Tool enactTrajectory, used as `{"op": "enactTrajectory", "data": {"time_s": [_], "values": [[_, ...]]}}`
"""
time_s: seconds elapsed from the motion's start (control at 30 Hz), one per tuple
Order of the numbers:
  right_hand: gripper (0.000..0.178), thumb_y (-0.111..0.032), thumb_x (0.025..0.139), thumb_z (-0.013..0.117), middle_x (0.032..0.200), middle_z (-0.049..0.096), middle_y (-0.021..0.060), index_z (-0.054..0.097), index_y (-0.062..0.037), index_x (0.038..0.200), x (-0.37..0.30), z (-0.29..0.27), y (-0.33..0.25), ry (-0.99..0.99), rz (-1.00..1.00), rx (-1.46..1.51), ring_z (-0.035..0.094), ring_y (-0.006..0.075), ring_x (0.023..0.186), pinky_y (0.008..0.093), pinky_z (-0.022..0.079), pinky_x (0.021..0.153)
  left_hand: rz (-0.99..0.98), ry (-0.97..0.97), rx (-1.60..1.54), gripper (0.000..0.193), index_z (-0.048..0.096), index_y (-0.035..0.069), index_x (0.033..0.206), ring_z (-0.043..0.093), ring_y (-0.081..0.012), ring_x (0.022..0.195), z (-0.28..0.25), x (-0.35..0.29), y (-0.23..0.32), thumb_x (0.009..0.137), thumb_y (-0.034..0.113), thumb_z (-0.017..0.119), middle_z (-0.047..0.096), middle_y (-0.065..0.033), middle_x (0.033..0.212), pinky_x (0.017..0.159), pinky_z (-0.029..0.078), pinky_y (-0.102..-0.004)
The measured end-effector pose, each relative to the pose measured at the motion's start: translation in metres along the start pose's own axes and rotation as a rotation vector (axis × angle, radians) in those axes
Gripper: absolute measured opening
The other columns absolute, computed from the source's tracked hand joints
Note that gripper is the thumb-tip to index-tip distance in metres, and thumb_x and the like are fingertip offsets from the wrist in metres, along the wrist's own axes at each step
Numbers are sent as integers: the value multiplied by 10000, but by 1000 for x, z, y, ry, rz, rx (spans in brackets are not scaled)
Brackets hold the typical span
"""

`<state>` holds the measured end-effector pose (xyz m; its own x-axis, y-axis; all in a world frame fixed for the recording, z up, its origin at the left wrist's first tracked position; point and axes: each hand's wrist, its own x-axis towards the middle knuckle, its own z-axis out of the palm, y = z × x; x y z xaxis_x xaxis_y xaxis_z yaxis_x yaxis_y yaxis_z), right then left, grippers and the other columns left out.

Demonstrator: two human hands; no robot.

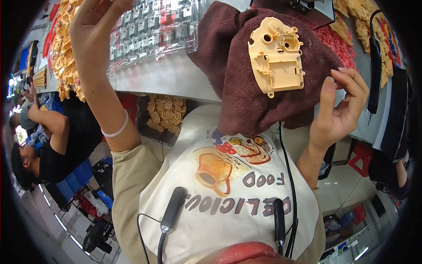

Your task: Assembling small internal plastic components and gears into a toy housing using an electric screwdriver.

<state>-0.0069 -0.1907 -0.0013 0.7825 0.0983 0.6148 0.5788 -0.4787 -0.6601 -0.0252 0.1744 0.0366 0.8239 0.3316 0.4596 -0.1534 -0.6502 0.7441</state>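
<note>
A cream-yellow molded plastic housing (281, 66) lies on a dark maroon towel (239, 88), its ribs, round posts and rectangular recess facing up. My right hand (340, 103) is beside the towel's right edge, to the right of the housing. Its fingers are loosely bent, the thumb apart from them, and no object shows between them. My left hand (99, 20) reaches up at the top left, beside a clear plastic tray (154, 33) with rows of small metallic and red parts. The upper edge of the picture cuts off its fingertips, so whatever they touch is hidden.
Yellow plastic parts (66, 48) are heaped left of the tray. Pink parts (336, 44) and more yellow pieces (360, 20) lie at the far right, near a black cable-fed tool (374, 83). Below the table edge, a bin holds yellow parts (166, 112). Another person (48, 141) is at left.
</note>
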Motion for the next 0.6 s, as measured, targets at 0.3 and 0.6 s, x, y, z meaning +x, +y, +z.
{"op": "enactTrajectory", "data": {"time_s": [0.3, 0.6], "values": [[128, 14, 815, 662, 995, 617, 95, 653, -8, 941, 4, -11, 12, 34, -25, 32, 547, 163, 856, 252, 428, 710, -216, -216, -616, 213, 620, -38, 1020, 629, -225, 1020, 79, -31, 88, 811, -40, 663, 647, -186, 1064, 894, 507, -290], [119, 16, 813, 661, 976, 652, 87, 658, -16, 928, 2, -21, 26, 80, 2, 29, 560, 163, 850, 258, 423, 707, -191, -554, -419, 271, 653, -40, 1095, 641, -181, 971, 115, -33, 126, 840, 46, 682, 673, -129, 1007, 781, 528, -281]]}}
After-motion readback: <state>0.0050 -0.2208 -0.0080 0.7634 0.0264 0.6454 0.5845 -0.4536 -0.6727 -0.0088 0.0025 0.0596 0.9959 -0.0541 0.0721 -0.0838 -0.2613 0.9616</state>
